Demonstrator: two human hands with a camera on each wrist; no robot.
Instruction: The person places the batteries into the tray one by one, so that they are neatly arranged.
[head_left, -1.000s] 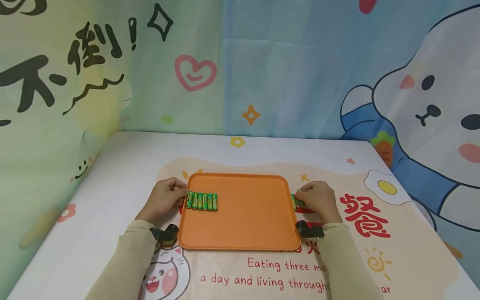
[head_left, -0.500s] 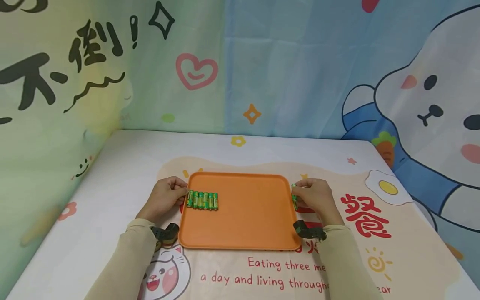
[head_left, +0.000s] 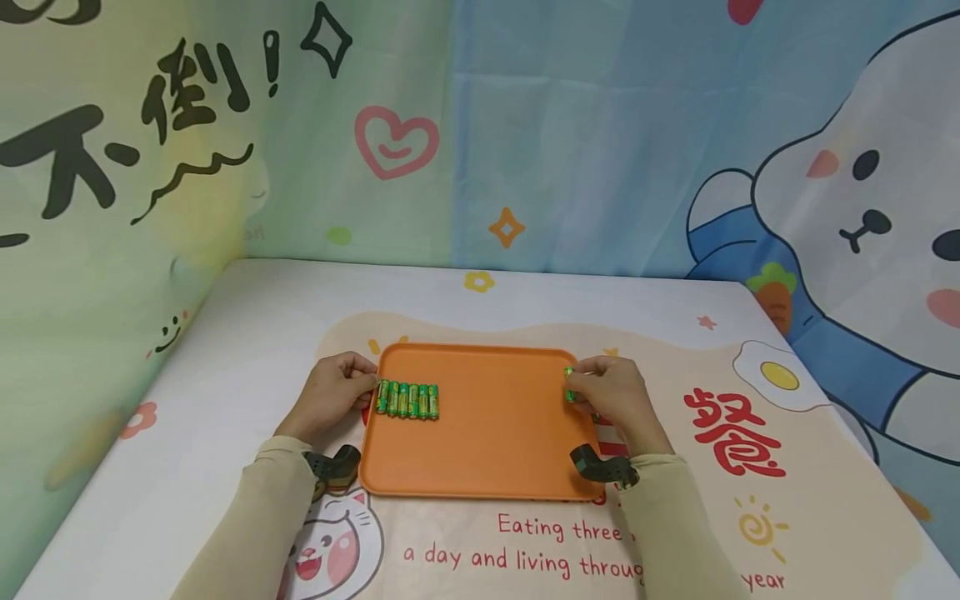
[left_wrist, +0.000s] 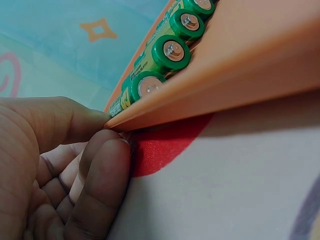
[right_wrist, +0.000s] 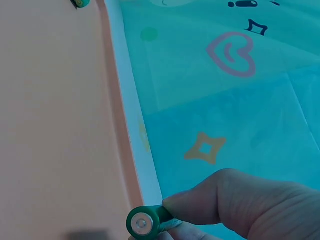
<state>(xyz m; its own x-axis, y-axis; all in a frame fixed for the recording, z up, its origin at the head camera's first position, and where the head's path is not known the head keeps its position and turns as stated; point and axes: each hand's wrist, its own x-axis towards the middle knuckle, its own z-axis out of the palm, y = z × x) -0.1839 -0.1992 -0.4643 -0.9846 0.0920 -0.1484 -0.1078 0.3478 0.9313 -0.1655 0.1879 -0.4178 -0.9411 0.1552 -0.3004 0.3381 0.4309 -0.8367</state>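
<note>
An orange tray (head_left: 487,442) lies on the table. Several green batteries (head_left: 408,400) stand side by side in a row at its left end, their button ends toward the camera in the left wrist view. My left hand (head_left: 324,398) pinches the tray's left rim between thumb and fingers, right beside that row. Over the tray's right edge, my right hand (head_left: 615,400) pinches one more green battery (right_wrist: 142,223) between thumb and fingers, its silver end showing. A bit of green (head_left: 596,417) shows just under the right hand, beyond the tray's right rim; the rest is hidden.
The printed tablecloth (head_left: 555,542) bears cartoon pictures and lettering around the tray. A patterned cloth backdrop (head_left: 570,167) rises behind the table and along its left side. Each wrist wears a black camera mount (head_left: 603,467).
My right hand has picked a battery from beside the tray and carried it left over the tray's right rim. The left hand and the battery row stay in place.
</note>
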